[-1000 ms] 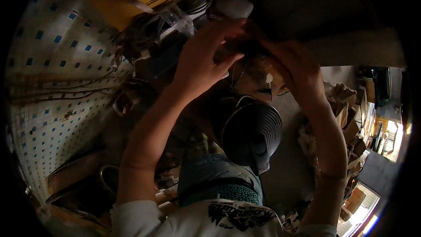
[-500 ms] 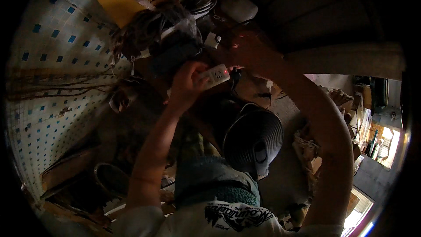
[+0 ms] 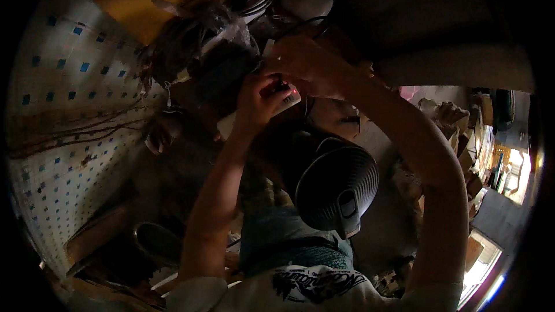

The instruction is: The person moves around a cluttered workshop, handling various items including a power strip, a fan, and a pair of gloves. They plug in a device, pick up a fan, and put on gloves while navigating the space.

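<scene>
A white power strip point(image 3: 285, 101) with a small red light at its end lies in my left hand point(image 3: 254, 99), whose fingers wrap round it. My right hand point(image 3: 298, 60) reaches over from the right, bent at the wrist, with its fingers closed just above the strip's lit end. They grip a dark plug point(image 3: 281, 87) that is at the socket face; dim light hides whether its pins are in. Just below both hands stands a black ribbed round object point(image 3: 338, 185) with an oval opening.
Coiled cables and plastic wrap point(image 3: 222, 29) lie beyond my hands, beside a yellow bag point(image 3: 136, 3). A pale container point(image 3: 309, 4) stands at the back. The tiled wall point(image 3: 63, 115) runs along the left. Piled clutter point(image 3: 457, 118) lies at the right, near a bright window point(image 3: 514, 179).
My right hand has moved left to the power strip, bringing the dark plug to its socket end. My left hand still holds the strip. The view has shifted slightly.
</scene>
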Demonstrator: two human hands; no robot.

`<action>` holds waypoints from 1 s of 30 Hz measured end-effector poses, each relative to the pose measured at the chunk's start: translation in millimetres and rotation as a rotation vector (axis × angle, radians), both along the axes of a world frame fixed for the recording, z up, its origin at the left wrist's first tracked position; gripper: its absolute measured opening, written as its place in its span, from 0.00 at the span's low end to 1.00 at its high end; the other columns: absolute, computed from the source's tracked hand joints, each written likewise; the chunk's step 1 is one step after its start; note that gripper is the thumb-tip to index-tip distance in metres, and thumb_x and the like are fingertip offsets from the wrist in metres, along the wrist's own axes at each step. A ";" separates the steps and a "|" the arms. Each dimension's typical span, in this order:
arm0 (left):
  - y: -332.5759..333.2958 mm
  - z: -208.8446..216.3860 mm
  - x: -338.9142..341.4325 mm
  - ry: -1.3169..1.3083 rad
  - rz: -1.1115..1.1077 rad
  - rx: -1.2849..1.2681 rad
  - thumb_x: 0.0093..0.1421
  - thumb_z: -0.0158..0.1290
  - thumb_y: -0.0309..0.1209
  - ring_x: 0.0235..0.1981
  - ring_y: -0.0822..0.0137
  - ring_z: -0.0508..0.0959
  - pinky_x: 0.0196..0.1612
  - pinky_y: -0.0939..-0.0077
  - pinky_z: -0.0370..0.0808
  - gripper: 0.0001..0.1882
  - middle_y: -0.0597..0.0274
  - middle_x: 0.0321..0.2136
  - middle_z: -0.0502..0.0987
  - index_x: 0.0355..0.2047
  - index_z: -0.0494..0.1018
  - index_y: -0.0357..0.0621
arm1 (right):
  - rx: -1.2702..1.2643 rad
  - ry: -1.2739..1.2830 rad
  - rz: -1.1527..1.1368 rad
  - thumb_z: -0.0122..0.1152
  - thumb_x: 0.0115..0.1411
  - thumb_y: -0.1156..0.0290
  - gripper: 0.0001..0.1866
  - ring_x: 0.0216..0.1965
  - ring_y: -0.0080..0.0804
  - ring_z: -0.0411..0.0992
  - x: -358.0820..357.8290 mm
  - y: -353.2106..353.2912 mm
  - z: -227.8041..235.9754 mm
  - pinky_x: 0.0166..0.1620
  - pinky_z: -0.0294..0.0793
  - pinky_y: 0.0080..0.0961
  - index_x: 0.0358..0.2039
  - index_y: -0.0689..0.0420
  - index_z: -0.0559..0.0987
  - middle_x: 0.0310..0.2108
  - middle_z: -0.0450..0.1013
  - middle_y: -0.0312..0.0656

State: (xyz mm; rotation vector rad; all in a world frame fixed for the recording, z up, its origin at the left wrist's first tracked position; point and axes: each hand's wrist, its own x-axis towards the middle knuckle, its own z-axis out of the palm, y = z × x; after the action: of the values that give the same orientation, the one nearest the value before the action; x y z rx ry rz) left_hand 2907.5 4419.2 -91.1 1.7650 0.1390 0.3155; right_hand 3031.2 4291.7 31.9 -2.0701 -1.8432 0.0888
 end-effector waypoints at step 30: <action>14.5 60.3 7.6 0.801 -0.278 -0.350 0.59 0.58 0.29 0.37 0.65 0.81 0.41 0.74 0.79 0.12 0.53 0.39 0.79 0.41 0.74 0.34 | -0.259 0.367 -0.529 0.57 0.59 0.57 0.24 0.42 0.42 0.77 -34.9 -64.5 -130.7 0.38 0.80 0.37 0.56 0.40 0.70 0.52 0.72 0.40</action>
State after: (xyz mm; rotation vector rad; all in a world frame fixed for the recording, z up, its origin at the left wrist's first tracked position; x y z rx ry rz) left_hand 2915.2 4433.6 -30.8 1.4461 0.4820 -0.5996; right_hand 2996.2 4227.3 -98.8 -2.4453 -1.0804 0.5499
